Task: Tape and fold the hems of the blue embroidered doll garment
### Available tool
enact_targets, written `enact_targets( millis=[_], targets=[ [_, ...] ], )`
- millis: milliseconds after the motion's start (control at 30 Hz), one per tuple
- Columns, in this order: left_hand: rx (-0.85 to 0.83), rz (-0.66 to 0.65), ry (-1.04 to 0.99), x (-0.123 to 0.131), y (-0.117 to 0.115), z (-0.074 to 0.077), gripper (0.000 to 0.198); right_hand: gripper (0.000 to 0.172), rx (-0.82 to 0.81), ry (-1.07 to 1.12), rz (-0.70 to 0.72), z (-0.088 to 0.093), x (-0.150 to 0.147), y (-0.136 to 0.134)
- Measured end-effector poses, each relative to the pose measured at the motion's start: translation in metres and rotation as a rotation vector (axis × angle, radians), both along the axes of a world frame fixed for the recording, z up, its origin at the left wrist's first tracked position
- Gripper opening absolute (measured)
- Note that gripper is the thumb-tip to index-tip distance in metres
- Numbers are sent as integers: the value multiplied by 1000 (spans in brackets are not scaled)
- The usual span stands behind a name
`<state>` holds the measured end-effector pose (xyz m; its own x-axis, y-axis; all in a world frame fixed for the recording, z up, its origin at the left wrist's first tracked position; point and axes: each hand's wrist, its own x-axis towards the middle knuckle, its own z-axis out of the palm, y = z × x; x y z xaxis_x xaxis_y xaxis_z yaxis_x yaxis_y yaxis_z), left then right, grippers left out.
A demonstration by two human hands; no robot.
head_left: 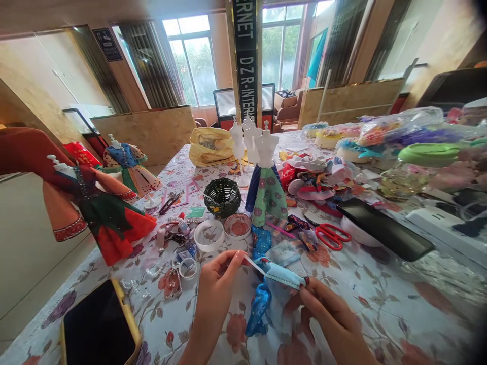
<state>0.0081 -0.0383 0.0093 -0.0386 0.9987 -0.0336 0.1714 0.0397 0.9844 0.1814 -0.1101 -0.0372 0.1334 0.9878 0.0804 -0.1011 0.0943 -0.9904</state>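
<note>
Your left hand (218, 286) is low centre over the counter (380, 304), thumb + forefinger fingers pinched narrow on the end of a thin white strip (254, 263). Your right hand (331, 319) is near it. Its fingers are closed on the right end of a pale blue fabric piece (283, 274), which sits btwn both hands just above the floral cloth. The strip meets the piece's left end. A shiny blue scrap (258, 309) lies under it. Near left: phone in a yellow case (99, 329), screen dark.

Containers: a white round lid (208, 234), only a printed pattern seen inside. Just beside it is a round tin (237, 225) w/ a red-pink inside; contents can't tell. Behind both is a black woven basket (222, 196); a yellow bit shows at its wall, rest unclear. To the right lie red scissors (331, 235) and a black tablet (384, 230). Further back stands a white mannequin (268, 187) in a green floral skirt. Far right, clear plastic tubs (414, 129) hold coloured trims.

Writing: the far black banner (245, 50) reads "D.Z.R.INTER", w/ "ERNET" above, in white. The wall sign (107, 44) is too small to read.
</note>
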Motion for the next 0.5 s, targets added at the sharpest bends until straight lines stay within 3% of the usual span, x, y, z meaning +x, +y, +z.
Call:
enact_targets(
  millis=[300, 500],
  targets=[
    [-62, 70, -78, -12, 8, -5, 31, 32, -258, 467, 263, -16, -4, 0],
    [-97, 101, -58, -14, 8, -1, 30, 32, -361, 651, 415, -21, 0, 1]
  ],
)
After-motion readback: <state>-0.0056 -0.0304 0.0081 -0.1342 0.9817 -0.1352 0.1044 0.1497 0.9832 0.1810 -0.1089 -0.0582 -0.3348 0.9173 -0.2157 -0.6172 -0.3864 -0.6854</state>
